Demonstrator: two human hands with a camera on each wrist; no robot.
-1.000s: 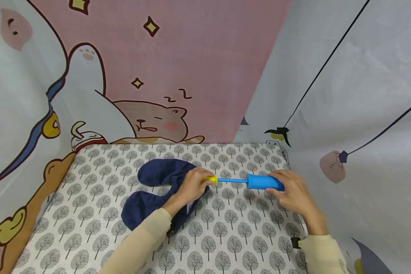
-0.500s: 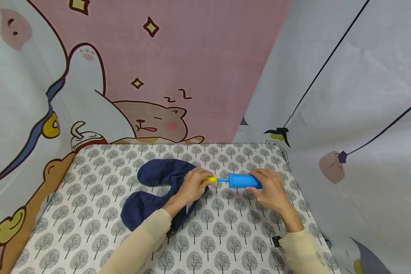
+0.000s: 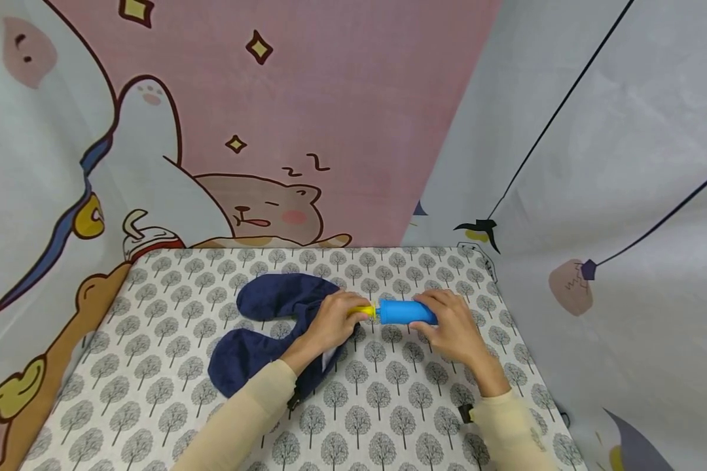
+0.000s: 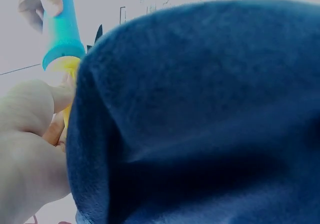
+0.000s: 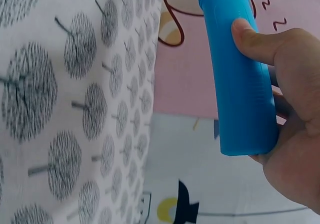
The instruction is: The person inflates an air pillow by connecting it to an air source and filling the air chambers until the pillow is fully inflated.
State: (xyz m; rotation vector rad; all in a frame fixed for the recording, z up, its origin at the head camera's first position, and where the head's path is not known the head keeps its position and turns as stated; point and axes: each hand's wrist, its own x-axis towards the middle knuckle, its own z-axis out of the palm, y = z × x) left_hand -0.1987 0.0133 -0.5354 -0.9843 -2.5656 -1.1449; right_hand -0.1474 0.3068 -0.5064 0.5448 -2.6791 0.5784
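Note:
A blue hand pump (image 3: 402, 312) with a yellow end piece (image 3: 362, 310) spans the two hands, held level above the cloth. My left hand (image 3: 332, 320) grips the yellow end piece. Around the blue barrel curl the fingers of my right hand (image 3: 450, 325); its thumb lies along the barrel (image 5: 245, 93) in the right wrist view. Only a very short piece of the thin rod shows between barrel and yellow piece. A navy plush U-shaped neck pillow (image 3: 279, 294) lies under and beside the left hand and forearm. In the left wrist view, its navy fabric (image 4: 210, 83) covers most of the picture.
The table bears a white cloth with grey trees (image 3: 377, 396). A pink cartoon-printed backdrop (image 3: 342, 118) rises behind it, and a pale printed sheet (image 3: 624, 196) hangs along the right side.
My right hand has moved left with the blue barrel, so the long exposed rod has nearly vanished into it. The left hand and the neck pillow have stayed in place.

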